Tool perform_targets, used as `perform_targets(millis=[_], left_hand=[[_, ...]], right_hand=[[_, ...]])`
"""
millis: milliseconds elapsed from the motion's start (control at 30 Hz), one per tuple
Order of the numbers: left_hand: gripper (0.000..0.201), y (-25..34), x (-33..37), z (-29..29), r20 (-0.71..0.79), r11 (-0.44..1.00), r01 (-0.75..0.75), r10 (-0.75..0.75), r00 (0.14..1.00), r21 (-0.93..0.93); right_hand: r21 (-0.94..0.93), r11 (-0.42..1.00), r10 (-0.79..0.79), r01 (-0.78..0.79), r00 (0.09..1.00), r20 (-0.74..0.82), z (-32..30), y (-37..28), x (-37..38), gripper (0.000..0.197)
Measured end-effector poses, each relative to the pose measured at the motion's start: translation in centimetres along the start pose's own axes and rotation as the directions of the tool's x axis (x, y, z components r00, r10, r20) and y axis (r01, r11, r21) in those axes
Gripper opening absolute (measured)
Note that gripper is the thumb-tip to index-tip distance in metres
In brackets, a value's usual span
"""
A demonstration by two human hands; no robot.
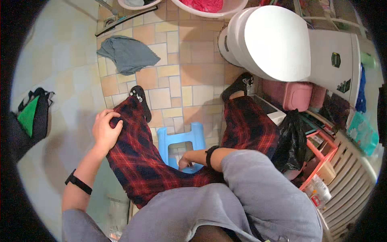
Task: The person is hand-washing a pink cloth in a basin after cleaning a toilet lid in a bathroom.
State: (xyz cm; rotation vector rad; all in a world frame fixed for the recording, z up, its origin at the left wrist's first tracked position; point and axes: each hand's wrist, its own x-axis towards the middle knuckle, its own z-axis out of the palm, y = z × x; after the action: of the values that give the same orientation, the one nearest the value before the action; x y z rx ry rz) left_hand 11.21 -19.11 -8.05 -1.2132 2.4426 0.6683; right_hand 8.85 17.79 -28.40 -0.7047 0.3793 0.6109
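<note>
The blue stool (180, 138) stands on the tiled floor (199, 97), between the person's legs and nearer to the floor's left edge than to the toilet (278, 44). The right hand (185, 161) reaches down at the near part of the stool, beside its opening, with the fingers bent and partly hidden; I cannot tell whether they grip it. A black band (210, 156) circles that wrist.

The left hand (107, 130) rests on the left knee of the plaid trousers (135, 145), thumb spread from the bent fingers. It is loosely open. Another black band, the left one (78, 183), sits on that forearm. Both feet are in dark shoes (141, 101) flat on the floor.

Near the floor's far left corner lies a crumpled grey cloth (129, 54). At the far edge is a pink basin (213, 14) with something bright red in it. The toilet, lid down, stands along the right edge. Nearer on that side are a pink bin (297, 97), a black bag (291, 141) and an orange basket (318, 161) with mixed things inside. A black and green cloth (32, 117) shows against the left wall (68, 80).
</note>
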Motion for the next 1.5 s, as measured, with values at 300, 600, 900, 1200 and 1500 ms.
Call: perform_targets(millis=[300,600,900,1200,1500], left_hand=[[0.021,3.1,4.1,-1.9,0.170,0.979,0.200,-0.205,0.964,0.047],[0.033,8.8,10.8,-4.5,0.075,0.973,0.202,-0.211,0.975,0.112],[0.034,13.7,18.4,-1.7,-0.074,0.968,-0.027,0.047,0.996,0.251],[0.047,15.8,15.5,-2.7,0.097,0.901,-0.425,0.432,0.897,-0.086],[0.030,21.3,4.9,-6.5,0.472,0.948,-0.282,0.184,0.862,0.145]], right_hand=[[-0.110,0.818,-0.521,0.564,0.647,-0.556,-1.6,1.5,-14.6,0.028],[0.025,0.990,0.134,-0.137,0.882,-0.452,-7.1,3.5,-25.8,0.042],[-0.268,0.962,-0.242,-0.041,0.319,-0.916,-2.0,8.2,-44.3,0.049],[0.475,0.869,0.340,0.138,-0.864,-0.372,29.2,17.5,-45.3,0.042],[0.213,0.942,0.328,0.260,-0.845,-0.422,26.6,16.4,-30.7,0.036]])
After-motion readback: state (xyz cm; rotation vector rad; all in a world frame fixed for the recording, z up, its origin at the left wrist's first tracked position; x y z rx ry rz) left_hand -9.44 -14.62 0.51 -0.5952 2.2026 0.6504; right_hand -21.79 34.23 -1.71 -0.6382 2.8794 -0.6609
